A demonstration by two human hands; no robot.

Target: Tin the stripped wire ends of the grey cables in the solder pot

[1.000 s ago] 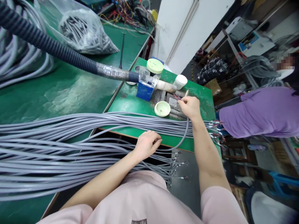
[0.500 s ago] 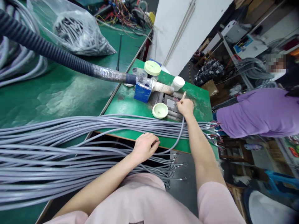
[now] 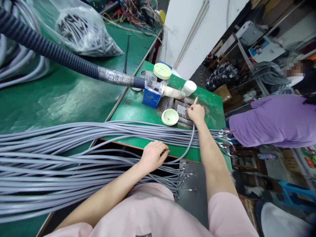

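Observation:
My right hand [image 3: 197,113] is closed around the end of a grey cable [image 3: 189,144]. The cable's thin bare-ended wires point left from my fingers over a square, silvery plate [image 3: 182,109] set in a dark, dirty block. Below my wrist the cable curves down and back to the left. My left hand [image 3: 154,155] rests palm down by the table's front edge, fingers loosely bent and the thumb apart. It lies over the lower grey cables [image 3: 108,161], with no cable visibly gripped. A small pale green bowl [image 3: 170,117] sits just left of the plate.
A black corrugated hose [image 3: 74,65] with a taped nozzle rests on a blue box [image 3: 151,97]. Nearby stand a white tub [image 3: 189,88] and a yellow-green lid [image 3: 162,70]. A bundle of cables [image 3: 148,130] crosses the green table. A co-worker's purple shirt [image 3: 269,120] shows at right.
Both hands keep nearly the same place, and the right still holds the cable end by the plate. The view has shifted very slightly.

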